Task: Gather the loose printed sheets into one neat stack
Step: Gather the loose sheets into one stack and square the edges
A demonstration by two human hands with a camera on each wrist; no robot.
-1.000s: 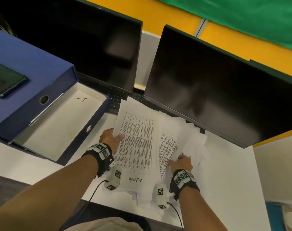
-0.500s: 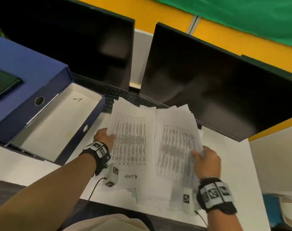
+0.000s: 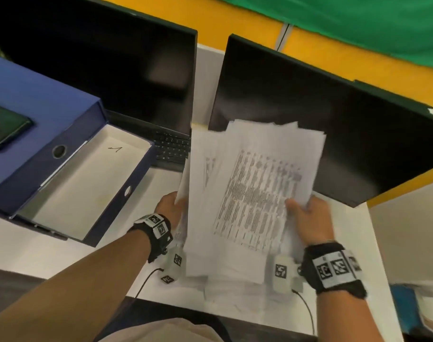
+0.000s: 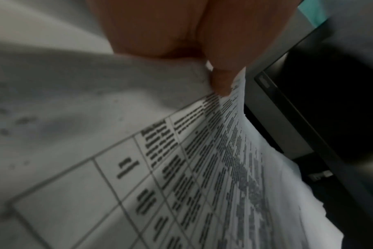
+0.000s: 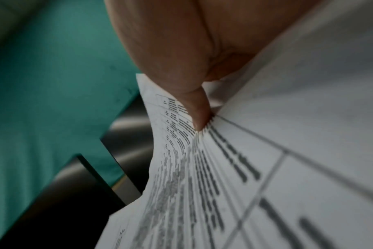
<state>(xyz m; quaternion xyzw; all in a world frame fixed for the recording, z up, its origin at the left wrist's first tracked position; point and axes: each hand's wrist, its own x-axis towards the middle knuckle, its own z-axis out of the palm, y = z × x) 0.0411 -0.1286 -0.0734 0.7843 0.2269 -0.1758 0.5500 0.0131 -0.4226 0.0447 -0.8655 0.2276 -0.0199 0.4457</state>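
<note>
A loose bundle of printed sheets (image 3: 252,193) with tables of text is lifted off the white desk (image 3: 353,233), tilted up toward me, its edges uneven. My left hand (image 3: 169,208) grips the bundle's left edge. My right hand (image 3: 306,218) grips its right edge, thumb on the top sheet. In the left wrist view a thumb (image 4: 221,79) presses on the printed sheets (image 4: 181,168). The right wrist view shows a thumb (image 5: 194,107) pinching the fanned sheets (image 5: 234,168). More white sheets (image 3: 235,292) lie under the bundle near the desk's front edge.
Two dark monitors (image 3: 309,114) stand right behind the bundle, with a black keyboard (image 3: 171,146) beneath them. An open blue box file (image 3: 69,169) lies at the left with a phone (image 3: 3,129) on its lid. Cables run from the wrist cameras over the desk's front edge.
The sheets lay spread flat on the desk; my right hand swept to their right edge, and both hands have now lifted them together and tilted them upward into one bundle.
</note>
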